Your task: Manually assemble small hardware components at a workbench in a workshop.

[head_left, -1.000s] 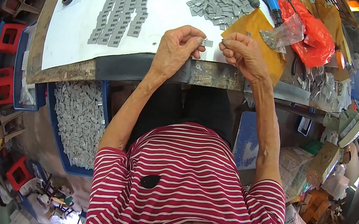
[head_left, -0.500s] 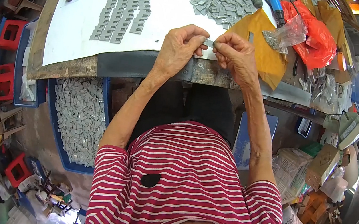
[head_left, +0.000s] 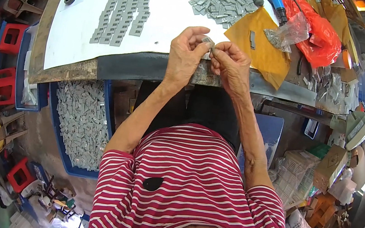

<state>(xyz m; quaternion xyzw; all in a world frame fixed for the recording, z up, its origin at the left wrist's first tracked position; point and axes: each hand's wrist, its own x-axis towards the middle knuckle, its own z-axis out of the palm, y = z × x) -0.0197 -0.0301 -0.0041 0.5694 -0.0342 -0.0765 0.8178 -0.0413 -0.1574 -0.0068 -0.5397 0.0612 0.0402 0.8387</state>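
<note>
Above the near edge of the table, my left hand pinches a small flat grey piece between thumb and fingers. My right hand has its thumb and forefinger closed at the near right end of that same piece. Whether a tiny part sits between the right fingertips is hidden. Long overlapping rows of similar grey pieces lie on the white sheet at the left. Beyond my hands is a loose heap of grey pieces.
A brown paper sheet bears one grey piece and a small pile of metal bits. Nearby are a blue-handled tool and a red plastic bag. Below the table stands a blue bin full of grey pieces.
The grey piece has tilted from nearly level to slanting. My right hand has shifted slightly left, nearer the left hand, with both still at the piece.
</note>
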